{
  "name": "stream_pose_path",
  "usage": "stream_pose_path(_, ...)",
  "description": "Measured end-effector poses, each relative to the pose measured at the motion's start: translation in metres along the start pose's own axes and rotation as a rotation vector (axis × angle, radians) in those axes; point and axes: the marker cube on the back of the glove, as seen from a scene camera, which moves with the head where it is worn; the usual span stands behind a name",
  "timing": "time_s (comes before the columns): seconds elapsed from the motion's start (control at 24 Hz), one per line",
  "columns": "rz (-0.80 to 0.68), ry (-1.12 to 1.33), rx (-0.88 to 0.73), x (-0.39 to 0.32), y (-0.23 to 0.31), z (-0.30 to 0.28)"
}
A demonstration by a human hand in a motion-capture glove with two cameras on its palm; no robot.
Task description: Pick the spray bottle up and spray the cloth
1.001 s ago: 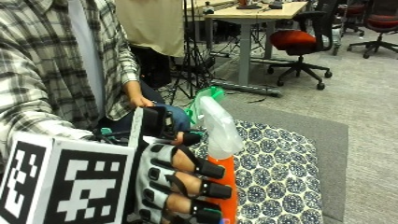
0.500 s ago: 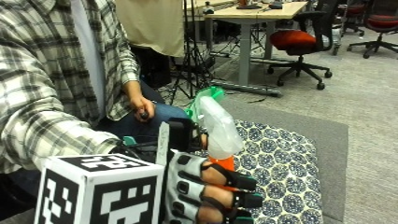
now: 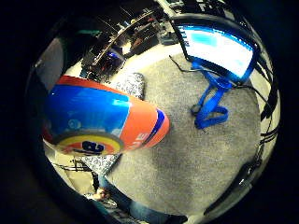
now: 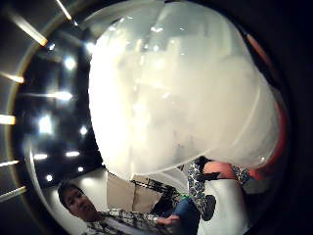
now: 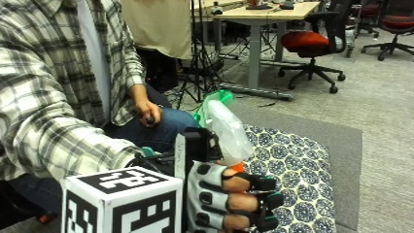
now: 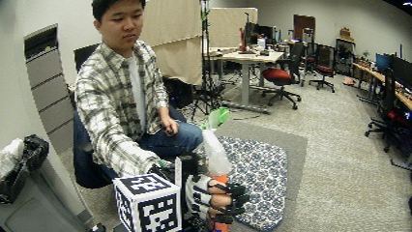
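Observation:
In the outside view my gloved right hand grips the orange body of the spray bottle and holds it upright. The bottle's clear upper part and green nozzle rise above my fingers. It hangs at the near edge of the blue-and-white patterned cloth, which lies flat on a grey mat. The wide outside view shows the same hand, bottle and cloth. The bottle's orange and blue label fills one palm view and its clear part the other.
My bare left hand rests on my thigh. A blue strap lies on the grey floor. A desk, office chairs and a tripod stand behind the cloth.
My gloved hand has shifted a little to the right and lower, still holding the bottle upright. My bare hand has sunk slightly onto the thigh.

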Motion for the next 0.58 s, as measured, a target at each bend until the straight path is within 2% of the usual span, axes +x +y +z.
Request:
stream_pose_path(0.25, -0.005, -0.036, 0.009, 0.0025, -0.0046, 0.0055)
stream_pose_path(0.58, -0.077, -0.014, 0.113, 0.0026, -0.0099, 0.0068)
